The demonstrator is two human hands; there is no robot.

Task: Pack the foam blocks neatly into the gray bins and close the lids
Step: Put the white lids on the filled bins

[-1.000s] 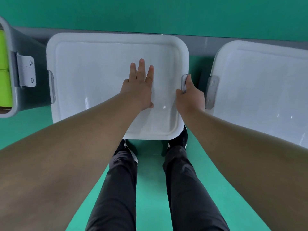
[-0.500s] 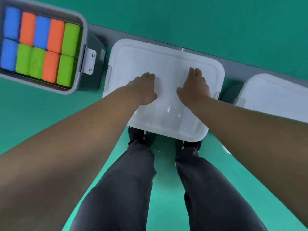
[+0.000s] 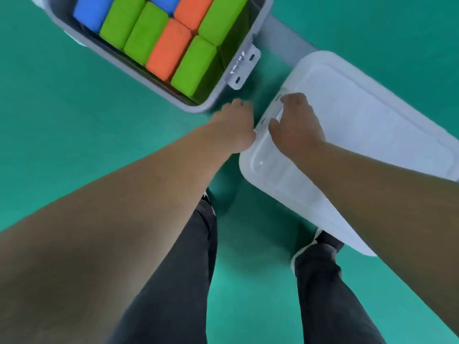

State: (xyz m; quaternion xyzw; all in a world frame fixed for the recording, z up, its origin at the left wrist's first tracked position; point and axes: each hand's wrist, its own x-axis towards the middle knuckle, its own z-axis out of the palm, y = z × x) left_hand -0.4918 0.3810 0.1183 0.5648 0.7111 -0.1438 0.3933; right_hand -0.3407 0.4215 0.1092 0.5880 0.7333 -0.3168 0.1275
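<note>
White lid point(image 3: 360, 115) under our right hand point(image 3: 295, 127), curled on the latch point(image 3: 272, 114), needs even pressing, we think; our left hand point(image 3: 233, 125) beside it hides its fingers.

Left hand point(image 3: 233, 126), right hand point(image 3: 296, 126) at white lid point(image 3: 372, 115) edge, open gray bin point(image 3: 211, 103) of foam blocks point(image 3: 149, 33) beside

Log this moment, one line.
left hand: beside latch | right hand: on lid edge, grip unclear | open bin: foam blocks packed, no lid
</note>
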